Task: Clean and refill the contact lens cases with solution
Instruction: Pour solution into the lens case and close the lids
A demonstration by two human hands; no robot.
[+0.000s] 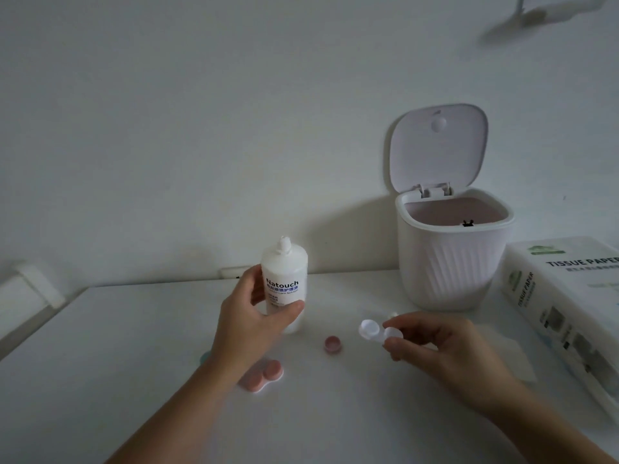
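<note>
My left hand (249,316) grips a white solution bottle (284,279) labelled Natouch; it stands upright on the white table (134,346) with its nozzle showing. My right hand (445,349) pinches a white contact lens case (378,331) just above the table; its left well is open and empty-looking. A loose pink cap (332,344) lies between my hands. A pink lens case (264,375) with its caps on lies near my left wrist, partly hidden by it. A teal object (205,357) peeks out left of that wrist.
A small white bin (452,259) with its lid flipped up stands at the back right against the wall. A tissue paper pack (566,306) lies at the right edge. A flat white tissue (509,360) lies under my right hand.
</note>
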